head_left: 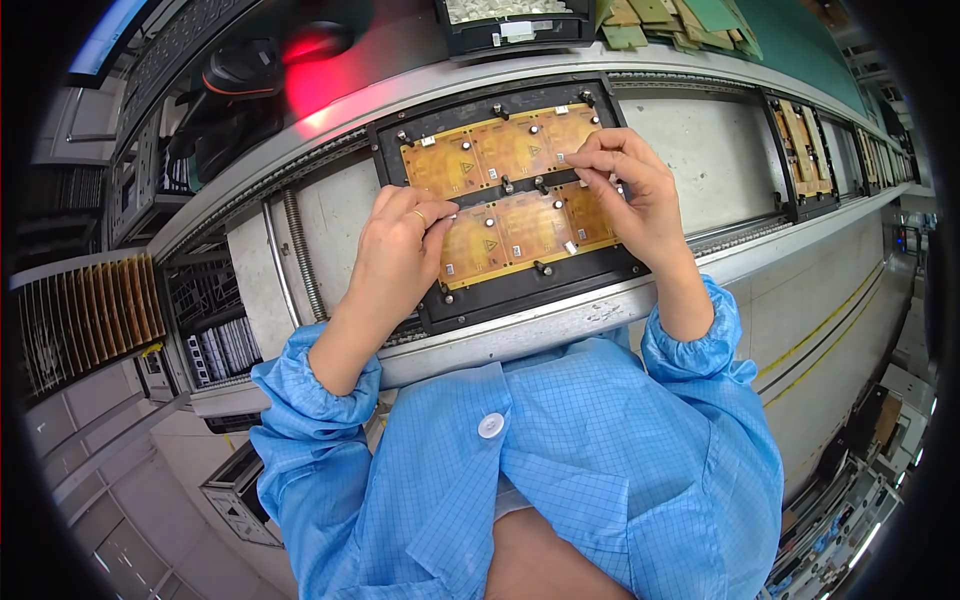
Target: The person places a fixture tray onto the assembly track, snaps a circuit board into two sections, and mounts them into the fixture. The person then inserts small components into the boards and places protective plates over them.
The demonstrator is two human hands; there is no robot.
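Note:
Two yellow-brown circuit board panels, an upper one [500, 150] and a lower one [520, 235], lie in a black frame [490, 300] on the conveyor. Small white and dark components stand on them. My left hand [400, 235], with a ring on one finger, is over the left end of the lower panel; its thumb and fingertips are pinched around a tiny whitish piece. At the right end, my right hand [630, 190] is pinched over the gap between the panels, with a small pale part at its fingertips, too small to make out.
A black bin of white parts [515, 32] stands beyond the rail, beside a pile of green and tan boards [680, 22]. A scanner [243, 68] glows red at the upper left. Another loaded frame [802, 150] sits further right on the conveyor. Upright boards [90, 320] stand at far left.

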